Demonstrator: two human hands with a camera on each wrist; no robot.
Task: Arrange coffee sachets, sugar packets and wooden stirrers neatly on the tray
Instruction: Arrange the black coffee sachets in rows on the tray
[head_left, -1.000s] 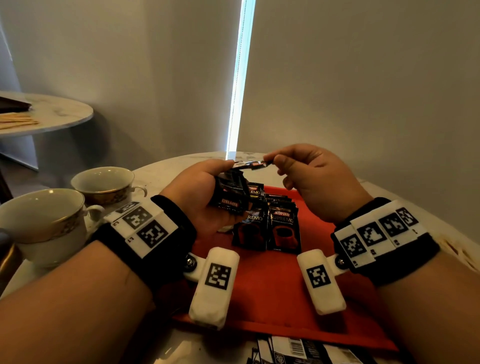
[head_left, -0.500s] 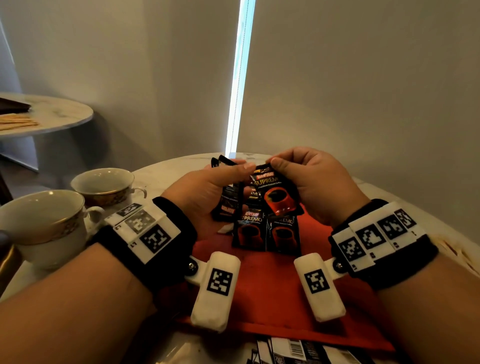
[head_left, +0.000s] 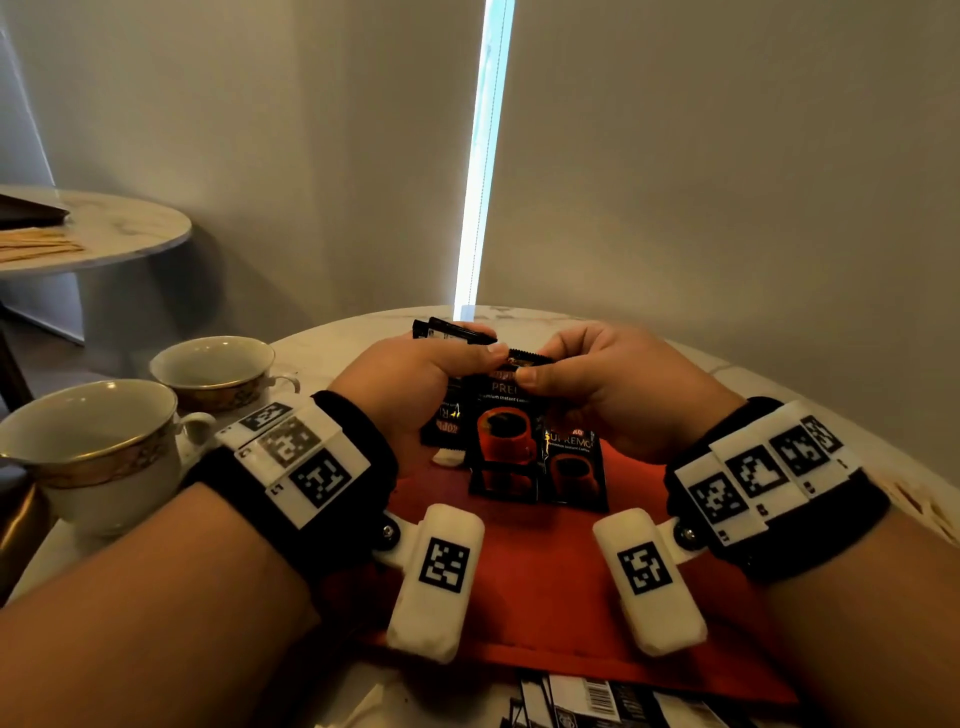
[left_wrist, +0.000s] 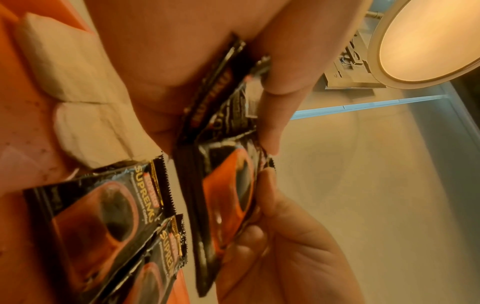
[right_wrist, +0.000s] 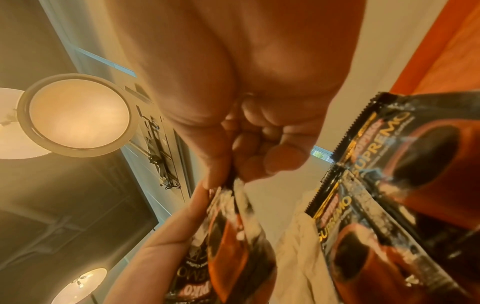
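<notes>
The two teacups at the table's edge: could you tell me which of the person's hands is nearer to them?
Left. The left hand holds sachets just beside the teacups; the right hand is farther off, across the red tray.

**Three cameras, one cluster of sachets**

The head camera looked forward and down over both forearms at the desk (head_left: 332, 338). Each wrist camera sat very close under its palm, tilted up toward the ceiling lamps (right_wrist: 78, 115). All three views shared the held coffee sachet (head_left: 504, 431) and the red tray (head_left: 545, 561).
</notes>
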